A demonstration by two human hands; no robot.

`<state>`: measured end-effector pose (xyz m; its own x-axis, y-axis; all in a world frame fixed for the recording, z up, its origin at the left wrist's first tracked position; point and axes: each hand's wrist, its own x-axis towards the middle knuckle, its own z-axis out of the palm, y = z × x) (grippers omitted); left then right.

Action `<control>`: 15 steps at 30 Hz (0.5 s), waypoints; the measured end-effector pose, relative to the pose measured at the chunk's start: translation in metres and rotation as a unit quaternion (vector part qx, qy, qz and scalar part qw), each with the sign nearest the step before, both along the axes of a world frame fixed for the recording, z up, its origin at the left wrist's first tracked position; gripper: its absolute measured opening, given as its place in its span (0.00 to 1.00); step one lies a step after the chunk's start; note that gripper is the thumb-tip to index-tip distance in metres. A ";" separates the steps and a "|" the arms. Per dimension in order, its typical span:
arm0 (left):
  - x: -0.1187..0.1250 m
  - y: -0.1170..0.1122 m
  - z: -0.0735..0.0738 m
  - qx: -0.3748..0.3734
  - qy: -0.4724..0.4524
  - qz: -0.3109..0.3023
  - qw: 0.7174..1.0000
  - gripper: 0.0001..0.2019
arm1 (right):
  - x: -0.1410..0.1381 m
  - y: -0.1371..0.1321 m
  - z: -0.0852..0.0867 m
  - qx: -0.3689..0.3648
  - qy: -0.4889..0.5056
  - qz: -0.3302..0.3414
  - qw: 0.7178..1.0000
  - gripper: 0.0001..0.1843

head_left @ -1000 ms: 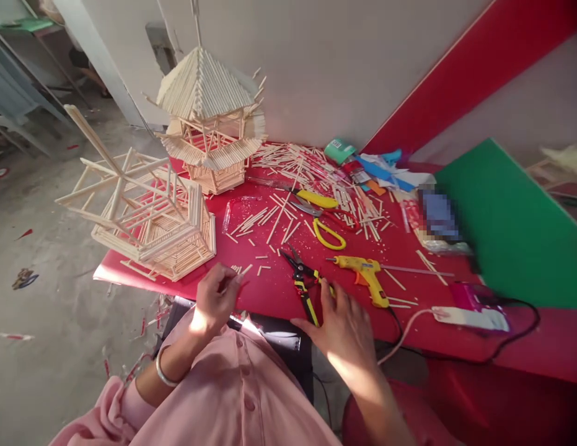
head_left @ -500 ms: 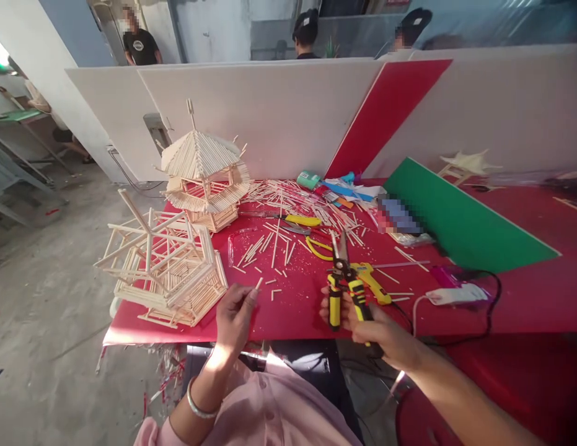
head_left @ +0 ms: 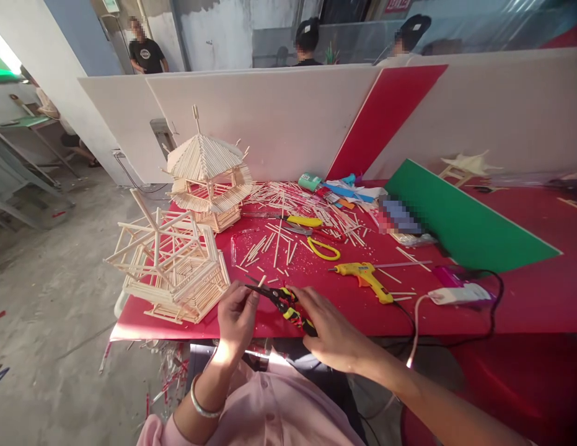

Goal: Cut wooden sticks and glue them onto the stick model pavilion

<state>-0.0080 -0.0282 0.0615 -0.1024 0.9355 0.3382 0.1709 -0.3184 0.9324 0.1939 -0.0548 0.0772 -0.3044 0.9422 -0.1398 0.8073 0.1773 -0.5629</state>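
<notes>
My left hand pinches a short wooden stick near the front edge of the red table. My right hand grips the black and yellow cutters, whose blades point left and lie against the stick. Just to the left stands an open frame model of sticks. Behind it stands a roofed stick pavilion. A yellow glue gun lies to the right of my hands.
Loose sticks litter the table's middle, with yellow-handled scissors among them. A green board leans at the right, a white power strip with cables before it. White and red panels back the table; people stand beyond them.
My right hand swung the cutters from upright down and left until the blades met the stick in my left hand. The view shifted slightly.
</notes>
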 end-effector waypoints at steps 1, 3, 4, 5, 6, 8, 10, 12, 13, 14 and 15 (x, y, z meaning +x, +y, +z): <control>0.000 0.000 0.001 0.004 0.006 0.002 1.000 0.15 | -0.001 0.001 0.003 0.013 -0.003 0.005 1.000 0.43; 0.001 0.000 0.002 0.013 0.018 0.005 1.000 0.16 | -0.003 0.001 0.008 0.030 -0.010 0.012 0.999 0.41; 0.001 0.001 0.002 0.019 0.024 0.007 0.999 0.16 | -0.003 0.002 0.008 0.036 -0.012 0.014 0.999 0.41; 0.001 0.001 0.002 0.025 0.032 0.009 0.999 0.16 | -0.003 0.002 0.008 0.040 -0.014 0.015 0.999 0.41; 0.001 0.001 0.002 0.032 0.042 0.010 0.999 0.16 | -0.002 0.002 0.007 0.041 -0.016 0.017 0.999 0.41; 0.001 0.001 0.002 0.047 0.062 0.012 0.997 0.16 | -0.001 0.002 0.003 0.039 -0.018 0.016 0.999 0.42; 0.000 0.001 0.003 0.062 0.080 0.013 0.995 0.15 | -0.001 0.002 -0.001 0.032 -0.014 0.014 0.999 0.42; -0.001 0.001 0.005 0.074 0.095 0.010 0.993 0.13 | -0.002 0.002 -0.002 0.031 0.002 0.014 0.999 0.42; -0.001 0.000 0.006 0.078 0.100 0.007 0.992 0.13 | -0.003 0.002 -0.002 0.034 0.015 0.014 0.999 0.41; -0.001 0.000 0.007 0.082 0.102 0.004 0.991 0.13 | -0.004 0.003 -0.002 0.039 0.031 0.015 0.999 0.41; 0.000 0.000 0.007 0.083 0.102 0.001 0.991 0.13 | -0.006 0.003 -0.001 0.045 0.045 0.014 0.998 0.40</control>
<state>-0.0084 -0.0286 0.0681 -0.0180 0.8654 0.5008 0.3520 -0.4634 0.8133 0.1884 -0.0519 0.0762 -0.3390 0.9404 -0.0257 0.7478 0.2527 -0.6140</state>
